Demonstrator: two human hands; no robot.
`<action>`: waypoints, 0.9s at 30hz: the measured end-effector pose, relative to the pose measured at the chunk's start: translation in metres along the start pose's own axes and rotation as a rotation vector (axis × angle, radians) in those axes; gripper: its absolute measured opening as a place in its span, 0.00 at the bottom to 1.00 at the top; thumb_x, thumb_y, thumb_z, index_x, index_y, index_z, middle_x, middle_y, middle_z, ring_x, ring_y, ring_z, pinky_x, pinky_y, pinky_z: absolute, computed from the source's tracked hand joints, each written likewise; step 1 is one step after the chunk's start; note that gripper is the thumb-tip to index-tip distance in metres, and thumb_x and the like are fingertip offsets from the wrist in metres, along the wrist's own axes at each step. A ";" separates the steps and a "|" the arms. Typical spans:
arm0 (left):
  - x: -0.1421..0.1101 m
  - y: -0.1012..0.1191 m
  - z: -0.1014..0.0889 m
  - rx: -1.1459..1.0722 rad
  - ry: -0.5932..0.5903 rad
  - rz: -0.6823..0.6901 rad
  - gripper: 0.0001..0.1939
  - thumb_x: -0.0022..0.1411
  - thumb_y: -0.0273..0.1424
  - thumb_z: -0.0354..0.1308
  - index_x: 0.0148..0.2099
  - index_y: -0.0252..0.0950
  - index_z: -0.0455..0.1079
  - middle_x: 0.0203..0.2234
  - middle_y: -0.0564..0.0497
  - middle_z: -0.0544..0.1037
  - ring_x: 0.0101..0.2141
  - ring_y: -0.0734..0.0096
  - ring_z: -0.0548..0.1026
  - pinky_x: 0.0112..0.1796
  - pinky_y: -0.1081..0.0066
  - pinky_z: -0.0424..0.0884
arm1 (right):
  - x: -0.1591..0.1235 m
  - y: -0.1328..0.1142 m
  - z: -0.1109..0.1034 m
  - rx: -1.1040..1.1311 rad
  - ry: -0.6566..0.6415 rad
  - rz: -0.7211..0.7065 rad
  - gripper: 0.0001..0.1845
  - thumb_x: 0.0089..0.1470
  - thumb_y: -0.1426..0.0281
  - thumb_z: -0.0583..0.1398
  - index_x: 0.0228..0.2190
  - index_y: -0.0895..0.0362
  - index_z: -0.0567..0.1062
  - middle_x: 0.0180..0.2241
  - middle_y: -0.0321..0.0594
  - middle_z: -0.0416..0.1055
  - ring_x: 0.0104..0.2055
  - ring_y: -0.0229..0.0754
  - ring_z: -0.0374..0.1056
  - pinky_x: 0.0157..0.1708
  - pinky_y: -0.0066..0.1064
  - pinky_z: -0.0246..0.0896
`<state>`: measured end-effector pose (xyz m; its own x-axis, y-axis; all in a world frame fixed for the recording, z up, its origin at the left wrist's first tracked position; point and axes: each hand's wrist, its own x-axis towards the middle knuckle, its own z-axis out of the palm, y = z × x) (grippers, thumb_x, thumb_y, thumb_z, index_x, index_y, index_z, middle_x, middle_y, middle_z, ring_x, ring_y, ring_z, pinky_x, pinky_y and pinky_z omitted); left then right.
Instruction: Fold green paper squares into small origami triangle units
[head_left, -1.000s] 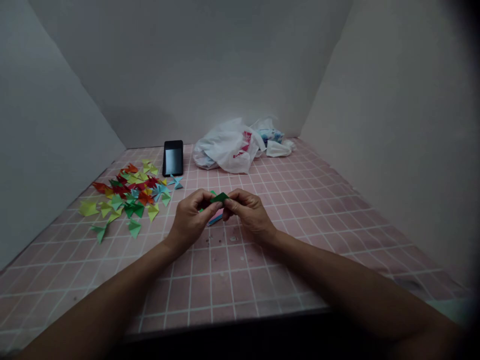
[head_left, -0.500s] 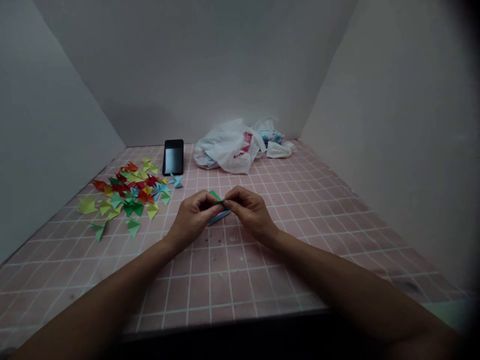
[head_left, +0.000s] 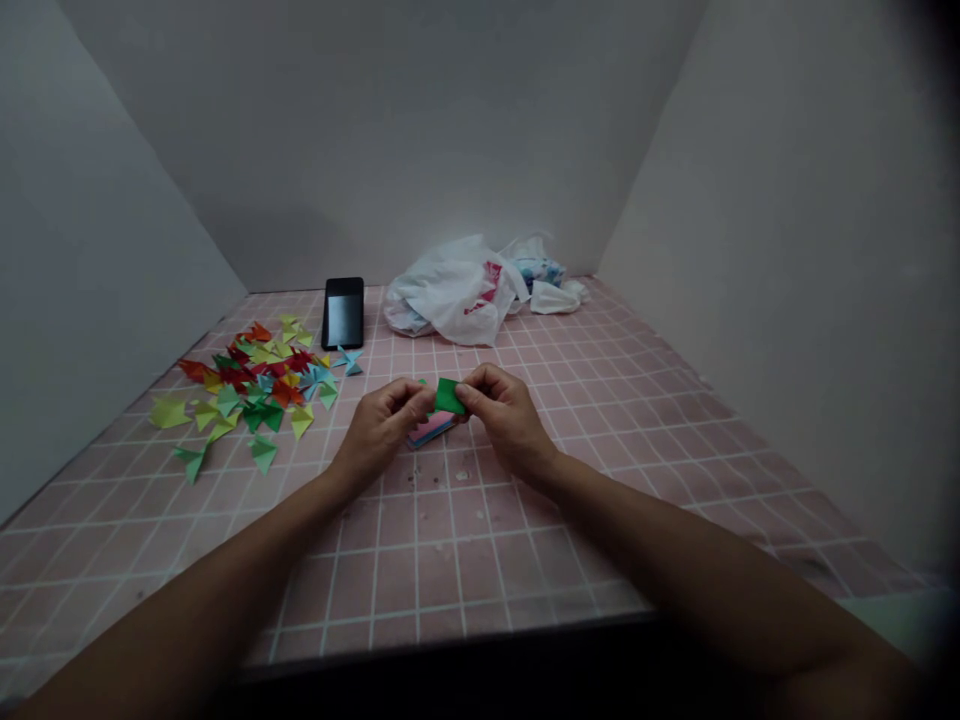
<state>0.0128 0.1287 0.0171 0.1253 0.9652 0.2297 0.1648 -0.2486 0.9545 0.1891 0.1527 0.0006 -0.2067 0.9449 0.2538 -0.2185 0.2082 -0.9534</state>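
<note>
A small folded square of green paper (head_left: pixel 448 396) is held up near the middle of the table. My right hand (head_left: pixel 501 412) pinches its right side between thumb and fingers. At its left edge, the thumb and fingertips of my left hand (head_left: pixel 386 420) are closed together against it. Below the paper lies a stack of coloured paper sheets (head_left: pixel 430 430), with pink and blue showing. My hands and the green paper partly cover this stack.
Many small folded paper shapes (head_left: pixel 262 415) in several colours lie to the left. A black phone (head_left: pixel 343 313) is behind them. White plastic bags (head_left: pixel 457 290) sit crumpled along the back wall. Pale walls enclose the tile-patterned table (head_left: pixel 600 450).
The green paper has turned from nearly edge-on to a flat square facing me. My left fingers have drawn slightly apart from my right ones. More of the stack's pink shows.
</note>
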 end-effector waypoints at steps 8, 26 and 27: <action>-0.002 0.004 0.003 0.059 -0.008 0.004 0.12 0.58 0.39 0.65 0.29 0.36 0.72 0.22 0.54 0.73 0.24 0.73 0.68 0.27 0.73 0.65 | -0.005 -0.001 0.004 -0.028 -0.060 0.014 0.18 0.53 0.58 0.67 0.25 0.55 0.68 0.23 0.32 0.69 0.26 0.36 0.67 0.30 0.30 0.66; 0.004 0.002 -0.007 0.196 -0.094 -0.024 0.15 0.60 0.41 0.61 0.28 0.36 0.70 0.20 0.55 0.69 0.23 0.74 0.65 0.25 0.74 0.60 | 0.001 -0.001 -0.003 -0.184 -0.168 0.034 0.16 0.56 0.60 0.64 0.23 0.56 0.69 0.20 0.32 0.68 0.22 0.35 0.64 0.25 0.28 0.58; 0.004 0.001 -0.008 0.189 -0.080 -0.034 0.16 0.60 0.42 0.61 0.28 0.36 0.69 0.20 0.55 0.69 0.23 0.74 0.65 0.25 0.74 0.60 | 0.000 -0.001 -0.003 -0.185 -0.151 0.036 0.17 0.57 0.60 0.64 0.24 0.55 0.68 0.20 0.32 0.68 0.21 0.35 0.64 0.24 0.28 0.58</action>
<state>0.0060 0.1330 0.0200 0.1922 0.9657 0.1748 0.3499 -0.2338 0.9071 0.1919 0.1536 0.0010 -0.3543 0.9070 0.2278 -0.0331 0.2312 -0.9723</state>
